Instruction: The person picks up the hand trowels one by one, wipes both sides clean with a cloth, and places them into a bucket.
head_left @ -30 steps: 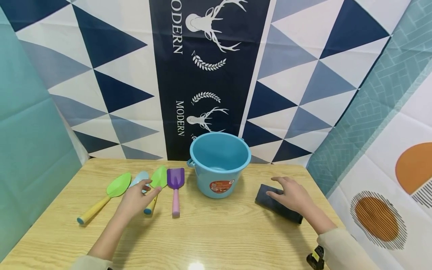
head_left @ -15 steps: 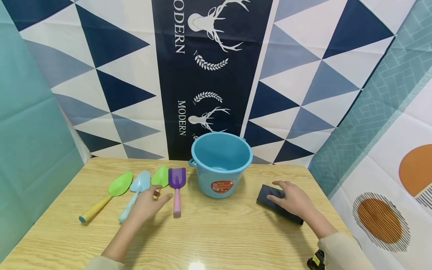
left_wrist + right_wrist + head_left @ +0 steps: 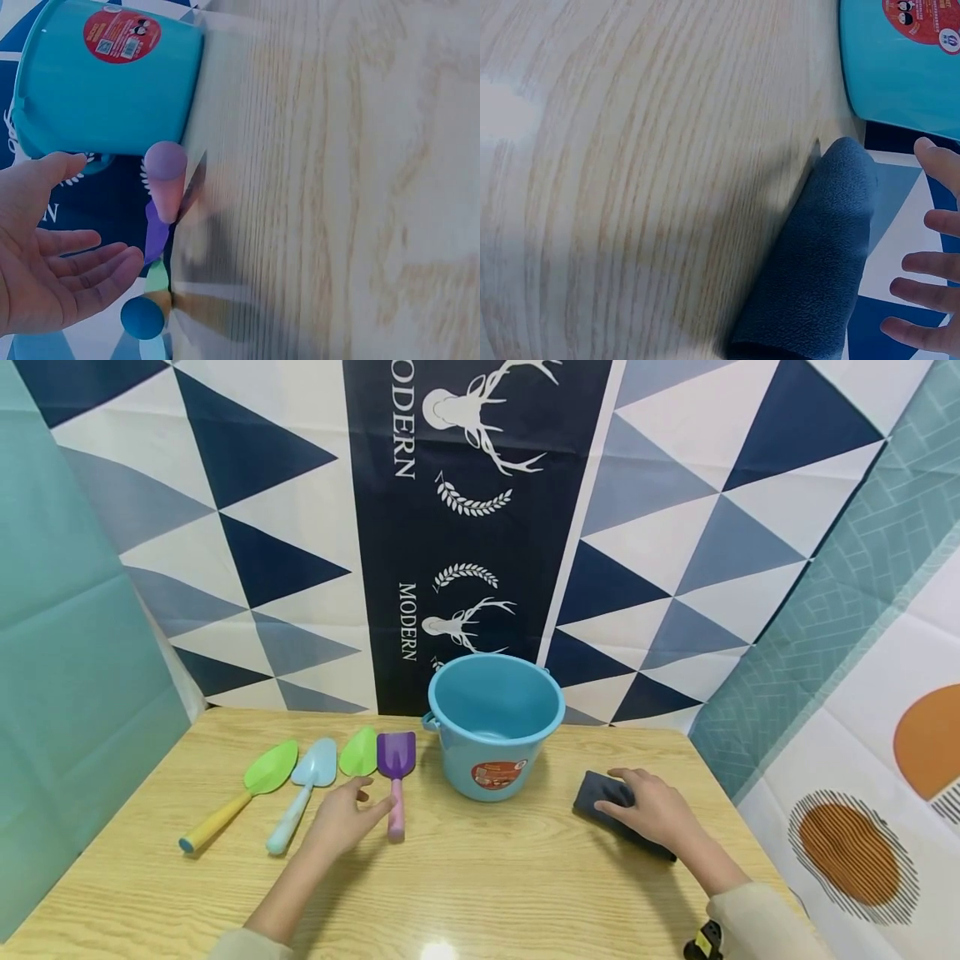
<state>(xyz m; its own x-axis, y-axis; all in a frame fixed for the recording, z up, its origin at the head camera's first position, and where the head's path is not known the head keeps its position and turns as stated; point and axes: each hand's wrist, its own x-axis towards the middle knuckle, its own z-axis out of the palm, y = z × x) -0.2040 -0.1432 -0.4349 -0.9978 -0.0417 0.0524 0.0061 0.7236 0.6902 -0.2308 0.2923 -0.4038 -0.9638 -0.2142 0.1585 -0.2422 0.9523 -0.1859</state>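
My left hand (image 3: 347, 820) hovers with loosely bent fingers over the handle of a small green trowel (image 3: 359, 752), most of that handle hidden beneath it. Its thumb and fingertips point toward the pink handle of a purple toy shovel (image 3: 396, 757). In the left wrist view that pink handle (image 3: 166, 176) lies beyond the fingers, which hold nothing. My right hand (image 3: 658, 810) is spread above a dark folded cloth (image 3: 600, 789). The right wrist view has the cloth (image 3: 810, 262) on the tabletop, with the fingers apart from it.
A light-blue bucket (image 3: 491, 768) stands upright at the back middle of the wooden table (image 3: 480, 877). Left of the left hand lie a light-blue trowel (image 3: 315, 764) and a larger green trowel (image 3: 271, 768) with a yellow handle. Patterned fabric walls (image 3: 660, 635) enclose the table.
My left hand has moved right, from over the light-blue trowel to near the purple shovel, uncovering the light-blue trowel. The right hand stays over the cloth. The head view has shifted slightly.
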